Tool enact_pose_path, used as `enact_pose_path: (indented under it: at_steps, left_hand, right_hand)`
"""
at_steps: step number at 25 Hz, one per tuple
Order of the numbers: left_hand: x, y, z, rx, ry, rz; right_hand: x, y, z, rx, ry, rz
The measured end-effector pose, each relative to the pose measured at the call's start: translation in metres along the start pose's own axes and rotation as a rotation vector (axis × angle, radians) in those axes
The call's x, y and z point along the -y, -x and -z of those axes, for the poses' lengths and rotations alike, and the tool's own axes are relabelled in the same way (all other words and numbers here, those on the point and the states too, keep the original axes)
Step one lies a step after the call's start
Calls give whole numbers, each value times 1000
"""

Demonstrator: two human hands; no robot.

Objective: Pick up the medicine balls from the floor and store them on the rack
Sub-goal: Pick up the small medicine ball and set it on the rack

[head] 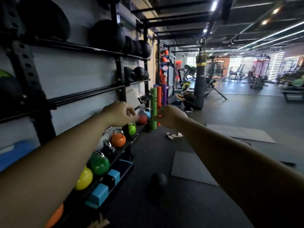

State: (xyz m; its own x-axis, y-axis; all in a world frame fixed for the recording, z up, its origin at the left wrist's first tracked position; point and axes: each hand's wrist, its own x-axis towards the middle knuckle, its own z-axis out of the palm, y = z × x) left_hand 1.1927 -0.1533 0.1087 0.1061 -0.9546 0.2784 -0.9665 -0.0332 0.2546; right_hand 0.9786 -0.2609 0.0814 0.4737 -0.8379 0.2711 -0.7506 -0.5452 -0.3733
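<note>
A black medicine ball point(158, 181) lies on the dark floor below my arms, close to the foot of the rack. The black wall rack point(121, 69) runs along the left, with several black medicine balls point(108, 34) resting on its upper rails. Both my arms reach forward at mid height. My left hand point(120, 114) hangs with fingers curled downward and nothing in it. My right hand point(169, 116) is held the same way, a short gap to the right, also holding nothing.
Coloured kettlebells point(99, 164) line the rack's bottom shelf, with blue blocks point(98, 195) below. Grey mats point(192, 168) and a pair of slippers point(174, 135) lie on the floor. Upright foam rollers point(153, 109) stand at the rack's end. A person crouches point(189, 99) beside a hanging punch bag.
</note>
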Motion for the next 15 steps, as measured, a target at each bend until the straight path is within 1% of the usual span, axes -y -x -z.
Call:
enact_pose_path:
  at_steps: [3, 7, 11, 15]
  left_hand:
    - [-56, -6, -66, 86, 41, -29]
    - [-101, -3, -127, 199, -16, -19]
    - [-105, -10, -160, 242, 18, 44]
    - [-90, -37, -200, 284, 42, 53]
  right_hand:
    - [-84, 41, 0, 39, -32, -88]
    - [-173, 77, -14, 121, -40, -146]
    - [-214, 84, -35, 160, -38, -156]
    - [-234, 59, -63, 187, -30, -210]
